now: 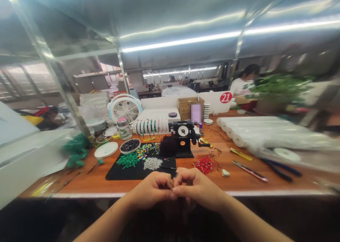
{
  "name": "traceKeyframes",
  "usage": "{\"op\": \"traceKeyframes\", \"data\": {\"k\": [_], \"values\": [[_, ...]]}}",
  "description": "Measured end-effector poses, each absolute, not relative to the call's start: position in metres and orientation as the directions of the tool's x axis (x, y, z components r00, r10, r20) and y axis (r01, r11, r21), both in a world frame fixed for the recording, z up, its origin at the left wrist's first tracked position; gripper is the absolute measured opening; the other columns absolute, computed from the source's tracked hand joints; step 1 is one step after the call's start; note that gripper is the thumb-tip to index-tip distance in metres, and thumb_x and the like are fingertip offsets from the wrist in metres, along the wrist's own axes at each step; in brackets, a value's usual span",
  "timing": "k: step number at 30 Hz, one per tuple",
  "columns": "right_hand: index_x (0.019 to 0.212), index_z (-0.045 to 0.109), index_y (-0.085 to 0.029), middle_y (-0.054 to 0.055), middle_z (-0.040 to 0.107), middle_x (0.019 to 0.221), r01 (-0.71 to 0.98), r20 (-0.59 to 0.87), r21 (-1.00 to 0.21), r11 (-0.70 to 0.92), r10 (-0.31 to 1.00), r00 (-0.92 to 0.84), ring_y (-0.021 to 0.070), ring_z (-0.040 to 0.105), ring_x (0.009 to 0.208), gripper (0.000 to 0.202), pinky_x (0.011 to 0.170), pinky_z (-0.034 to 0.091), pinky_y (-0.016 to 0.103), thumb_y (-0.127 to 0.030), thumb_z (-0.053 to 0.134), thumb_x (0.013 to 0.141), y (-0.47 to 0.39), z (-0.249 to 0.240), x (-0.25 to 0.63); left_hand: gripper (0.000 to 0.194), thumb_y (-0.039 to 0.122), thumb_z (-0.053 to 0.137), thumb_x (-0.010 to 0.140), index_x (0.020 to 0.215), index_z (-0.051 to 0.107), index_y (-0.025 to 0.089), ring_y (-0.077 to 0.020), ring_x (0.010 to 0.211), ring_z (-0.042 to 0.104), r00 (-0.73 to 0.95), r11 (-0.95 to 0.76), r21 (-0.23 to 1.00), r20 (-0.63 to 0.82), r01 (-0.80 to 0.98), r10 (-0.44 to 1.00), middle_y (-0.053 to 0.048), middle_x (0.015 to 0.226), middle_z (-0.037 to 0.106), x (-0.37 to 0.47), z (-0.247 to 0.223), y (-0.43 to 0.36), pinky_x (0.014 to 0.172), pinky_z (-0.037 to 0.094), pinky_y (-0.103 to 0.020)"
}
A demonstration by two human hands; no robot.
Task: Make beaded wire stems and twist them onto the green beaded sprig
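Note:
Close together at the table's front edge, my left hand (156, 186) and my right hand (198, 186) meet at the fingertips. Both are closed in a pinch. A tiny dark bit shows between them, too small to name. Just beyond lies a black mat (114, 172) bearing green tube-shaped pieces (128, 160), silvery beads (152, 163) and mixed coloured beads (145, 151). A dish of dark beads (130, 146) sits at the mat's back edge. Right of the mat is a pile of small red pieces (204, 164).
Behind the mat stands a black crank device (183, 139) beside a row of white spools (151, 127). A fan (126, 109) and a cardboard box (184, 109) are farther back. Pliers (281, 169), a cutter knife (249, 171) and plastic-wrapped rolls (265, 130) lie to the right. A person (240, 86) sits beyond.

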State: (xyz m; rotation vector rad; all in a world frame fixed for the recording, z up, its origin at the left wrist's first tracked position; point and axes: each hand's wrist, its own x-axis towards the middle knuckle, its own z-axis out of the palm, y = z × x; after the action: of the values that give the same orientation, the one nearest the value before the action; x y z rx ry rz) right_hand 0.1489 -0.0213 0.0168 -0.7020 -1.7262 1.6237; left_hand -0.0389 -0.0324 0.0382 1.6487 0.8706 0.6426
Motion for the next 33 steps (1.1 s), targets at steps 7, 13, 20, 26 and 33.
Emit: {"op": "traceKeyframes", "data": {"k": [7,13,20,26,33], "values": [[0.069,0.056,-0.016,-0.003,0.056,0.061,0.091,0.031,-0.99,0.105,0.807,-0.59,0.0068,0.046,0.048,0.01,0.042,0.033,0.016,-0.022,0.063,0.072,-0.031,0.022,0.148,0.029,0.036,0.065,0.075,0.057,0.056,0.014,-0.01,0.06,0.042,0.623,-0.318,0.877,0.028,0.36,0.782,0.003,0.061,0.047,-0.039,0.045,-0.036,0.057,0.034,-0.021],[0.066,0.056,-0.017,-0.002,0.058,0.063,0.193,0.046,-0.961,0.2,0.8,-0.598,0.0096,0.051,0.054,0.009,0.047,0.035,0.019,-0.019,0.061,0.073,-0.04,0.033,0.15,0.027,0.035,0.062,0.078,0.061,0.059,0.015,-0.0112,0.062,0.047,0.669,-0.404,0.818,0.031,0.41,0.743,0.002,0.063,0.051,-0.038,0.053,-0.044,0.059,0.036,-0.021],[0.064,0.056,-0.018,-0.003,0.056,0.065,0.248,0.096,-0.913,0.325,0.759,-0.644,0.0115,0.05,0.061,0.01,0.054,0.037,0.021,-0.012,0.061,0.071,-0.054,0.049,0.157,0.026,0.037,0.061,0.078,0.063,0.06,0.015,-0.0125,0.063,0.048,0.684,-0.325,0.84,-0.072,0.434,0.726,0.0,0.065,0.054,-0.031,0.068,-0.062,0.06,0.04,-0.022],[0.076,0.057,-0.02,0.0,0.058,0.076,0.211,0.234,-0.866,0.454,0.74,-0.63,0.0144,0.053,0.07,0.009,0.061,0.041,0.025,-0.021,0.054,0.083,-0.063,0.059,0.163,0.014,0.026,0.066,0.074,0.066,0.065,0.016,-0.0126,0.063,0.05,0.62,-0.228,0.915,-0.03,0.332,0.784,0.0,0.065,0.058,-0.035,0.068,-0.074,0.061,0.04,-0.023],[0.088,0.061,-0.021,0.002,0.057,0.081,0.05,0.366,-0.866,0.497,0.7,-0.614,0.0153,0.054,0.074,0.009,0.067,0.042,0.027,-0.025,0.054,0.085,-0.059,0.037,0.156,0.009,0.026,0.072,0.069,0.065,0.069,0.02,-0.0107,0.058,0.048,0.266,-0.205,0.974,0.173,0.098,0.948,0.001,0.061,0.057,-0.032,0.049,-0.081,0.057,0.038,-0.022]]}}
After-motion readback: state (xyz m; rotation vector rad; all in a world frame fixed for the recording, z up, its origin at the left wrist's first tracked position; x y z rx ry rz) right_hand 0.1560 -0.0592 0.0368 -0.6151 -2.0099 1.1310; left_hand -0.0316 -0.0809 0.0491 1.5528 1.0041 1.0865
